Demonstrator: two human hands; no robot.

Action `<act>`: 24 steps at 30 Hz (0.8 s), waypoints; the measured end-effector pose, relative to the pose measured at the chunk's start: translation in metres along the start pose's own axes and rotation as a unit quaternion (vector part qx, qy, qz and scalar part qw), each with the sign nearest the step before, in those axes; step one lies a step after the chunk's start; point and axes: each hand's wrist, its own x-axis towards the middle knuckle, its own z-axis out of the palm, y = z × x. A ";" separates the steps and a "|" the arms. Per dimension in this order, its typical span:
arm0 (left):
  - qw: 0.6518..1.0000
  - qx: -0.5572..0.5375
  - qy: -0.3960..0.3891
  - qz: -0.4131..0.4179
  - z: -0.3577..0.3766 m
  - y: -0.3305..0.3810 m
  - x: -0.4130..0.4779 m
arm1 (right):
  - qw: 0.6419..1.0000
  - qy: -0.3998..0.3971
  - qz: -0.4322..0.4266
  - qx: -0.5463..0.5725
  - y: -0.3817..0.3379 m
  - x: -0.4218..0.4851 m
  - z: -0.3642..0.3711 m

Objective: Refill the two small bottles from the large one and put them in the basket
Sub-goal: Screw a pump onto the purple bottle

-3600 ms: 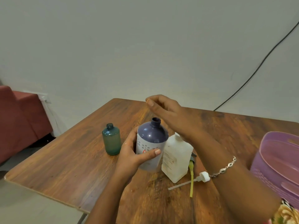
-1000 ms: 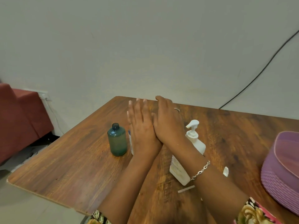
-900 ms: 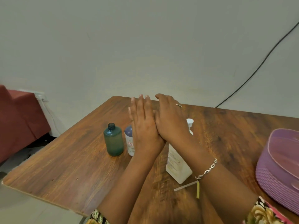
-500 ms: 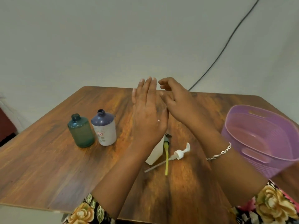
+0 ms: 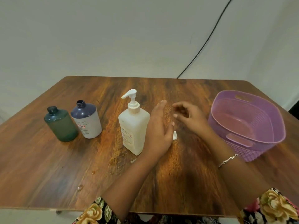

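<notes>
The large white pump bottle (image 5: 135,126) stands upright mid-table with its pump head on. Left of it stand two small uncapped bottles side by side, a green one (image 5: 61,125) and a purple-and-white one (image 5: 87,121). The purple basket (image 5: 249,143) sits at the right and holds nothing. My left hand (image 5: 159,131) hovers just right of the large bottle, fingers straight, holding nothing. My right hand (image 5: 189,117) hangs between the bottle and the basket, fingers loosely curled and holding nothing. A white pump part (image 5: 174,135) lies on the table, mostly hidden behind my left hand.
The wooden table (image 5: 48,167) bears a few drops of liquid (image 5: 80,187) near its front left. A black cable (image 5: 205,44) runs down the wall behind. The table's near edge lies just under my sleeves.
My hands, held together over the table a second ago, have come apart and dropped lower. The view has swung, and the large bottle with its pump now stands unhidden.
</notes>
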 end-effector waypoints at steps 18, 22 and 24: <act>0.943 0.181 -0.222 -0.168 0.029 -0.043 -0.004 | 0.979 -0.173 0.107 -0.024 0.058 -0.017 0.028; 0.942 0.205 -0.217 -0.154 0.034 -0.046 -0.005 | 0.981 -0.167 0.098 -0.032 0.057 -0.016 0.030; 0.948 0.189 -0.205 -0.151 0.034 -0.046 -0.005 | 0.980 -0.171 0.100 0.003 0.056 -0.015 0.028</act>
